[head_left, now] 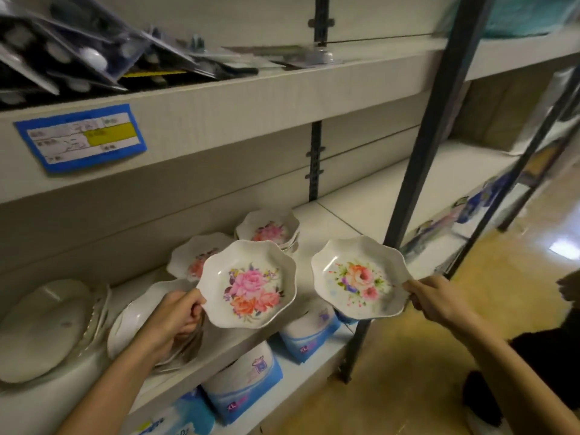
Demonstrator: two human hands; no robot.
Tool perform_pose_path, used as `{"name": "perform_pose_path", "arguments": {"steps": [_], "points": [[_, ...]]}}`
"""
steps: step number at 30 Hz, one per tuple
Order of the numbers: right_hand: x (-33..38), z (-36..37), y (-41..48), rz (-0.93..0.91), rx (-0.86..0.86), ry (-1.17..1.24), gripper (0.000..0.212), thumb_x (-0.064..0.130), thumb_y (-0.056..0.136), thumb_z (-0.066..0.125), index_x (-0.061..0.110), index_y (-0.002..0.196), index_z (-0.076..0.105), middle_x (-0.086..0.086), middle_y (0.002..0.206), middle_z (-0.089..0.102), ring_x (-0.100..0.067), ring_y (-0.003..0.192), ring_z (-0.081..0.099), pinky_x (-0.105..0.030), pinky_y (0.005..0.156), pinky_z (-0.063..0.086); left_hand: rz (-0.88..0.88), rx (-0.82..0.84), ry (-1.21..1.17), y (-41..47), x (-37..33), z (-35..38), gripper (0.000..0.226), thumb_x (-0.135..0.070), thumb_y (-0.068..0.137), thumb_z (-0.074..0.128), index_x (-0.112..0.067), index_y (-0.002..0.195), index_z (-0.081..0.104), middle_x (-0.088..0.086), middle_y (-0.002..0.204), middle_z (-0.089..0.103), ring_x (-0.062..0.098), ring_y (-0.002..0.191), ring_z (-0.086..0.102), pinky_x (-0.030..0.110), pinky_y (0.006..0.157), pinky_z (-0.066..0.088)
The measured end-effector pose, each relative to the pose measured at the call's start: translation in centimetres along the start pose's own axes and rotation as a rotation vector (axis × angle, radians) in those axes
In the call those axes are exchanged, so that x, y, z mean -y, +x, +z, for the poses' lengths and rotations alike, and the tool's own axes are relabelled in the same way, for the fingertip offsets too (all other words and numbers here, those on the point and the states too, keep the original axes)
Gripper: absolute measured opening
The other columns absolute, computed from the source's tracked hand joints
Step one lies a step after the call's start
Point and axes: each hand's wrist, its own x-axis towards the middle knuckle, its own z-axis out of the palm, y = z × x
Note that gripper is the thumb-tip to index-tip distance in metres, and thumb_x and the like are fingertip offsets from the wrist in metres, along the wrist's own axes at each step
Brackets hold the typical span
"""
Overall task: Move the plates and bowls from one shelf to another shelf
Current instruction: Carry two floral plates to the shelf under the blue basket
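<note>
Both hands are busy here. My left hand (175, 318) pinches the rim of the pink-rose bowl (251, 287), thumb on top and fingers curled underneath, well left of the dark metal post (417, 171). My right hand (436, 298) pinches the edge of the orange-flower bowl (357, 277) the same way. That bowl sits right in front of the post and covers part of it. Both bowls are up in the air, tilted toward me, out in front of the middle shelf (361, 211).

Below them, left of the post's foot, blue-and-white packs (248, 381) sit on the bottom shelf.

On the middle shelf, far left of the post, there's a pile of white plates (47, 324), and some white bowls (138, 312) right under my left hand. Further back and closer to the post is another flowered bowl (194, 255), then a stack of flowered bowls (266, 229).

Higher up, way left of the post, a blue label (81, 136) is stuck on the edge of the top shelf, with blister packs (78, 51) piled above it.
</note>
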Motion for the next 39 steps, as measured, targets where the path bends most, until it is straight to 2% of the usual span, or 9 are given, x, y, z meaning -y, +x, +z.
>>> {"name": "perform_pose_path", "arguments": {"steps": [3,10,14,19,28,33,39], "points": [[-2.0,-3.2,0.8,0.039,-0.002,0.042,0.044,0.018,0.092,0.050,0.010,0.048,0.051,-0.002,0.046,0.044,-0.014,0.042,0.034,-0.024,0.045,0.028,0.020,0.034,0.029,-0.3,-1.1,4.1,0.039,-0.004,0.087,0.042,-0.011,0.049,0.036,-0.004,0.035,0.026,0.005,0.027,0.017,0.012,0.031,0.014],[-7.7,-11.2,4.0,0.052,-0.038,0.036,0.047,0.017,0.087,0.051,0.015,0.040,0.043,0.000,0.040,0.038,-0.014,0.037,0.027,-0.026,0.046,0.024,0.013,0.097,0.055,-1.0,-3.1,14.5,0.038,-0.005,0.085,0.043,-0.011,0.048,0.037,-0.002,0.039,0.026,0.007,0.030,0.017,0.012,0.033,0.015],[-10.6,-15.5,5.5,0.049,-0.062,0.061,0.042,0.017,0.087,0.051,0.012,0.045,0.043,0.000,0.041,0.038,-0.014,0.039,0.028,-0.026,0.047,0.024,0.018,0.115,0.036,-1.1,-3.9,20.2,0.038,-0.004,0.084,0.043,-0.011,0.047,0.037,0.001,0.046,0.026,0.009,0.033,0.016,0.015,0.035,0.015],[-14.0,-20.3,7.5,0.077,-0.101,0.073,0.045,0.016,0.087,0.051,0.012,0.043,0.045,0.003,0.037,0.039,-0.015,0.039,0.030,-0.026,0.047,0.025,0.019,0.156,0.062,-0.9,-5.5,26.9,0.040,-0.006,0.084,0.043,-0.013,0.046,0.037,0.000,0.040,0.025,0.009,0.032,0.015,0.014,0.037,0.013],[-18.1,-26.9,13.1,0.124,-0.121,0.118,0.037,0.015,0.088,0.050,0.008,0.052,0.048,-0.002,0.044,0.040,-0.015,0.041,0.029,-0.026,0.046,0.025,0.026,0.207,0.092,1.4,-8.7,36.6,0.040,-0.008,0.087,0.042,-0.012,0.048,0.040,-0.001,0.041,0.029,0.007,0.031,0.019,0.015,0.031,0.018],[-19.3,-30.4,18.8,0.122,-0.105,0.124,0.033,0.016,0.090,0.049,0.005,0.059,0.053,-0.004,0.047,0.041,-0.015,0.043,0.030,-0.027,0.046,0.025,0.015,0.184,0.022,4.1,-10.0,41.7,0.037,-0.008,0.089,0.043,-0.011,0.052,0.044,-0.001,0.043,0.035,0.006,0.032,0.025,0.015,0.031,0.021],[-19.5,-34.0,27.4,0.063,-0.068,0.040,0.038,0.022,0.091,0.050,0.009,0.056,0.054,-0.004,0.048,0.043,-0.015,0.043,0.034,-0.028,0.048,0.029,0.006,0.092,-0.016,8.2,-12.6,46.7,0.039,-0.006,0.088,0.042,-0.011,0.050,0.040,-0.003,0.038,0.026,0.007,0.030,0.018,0.013,0.032,0.016]]}}
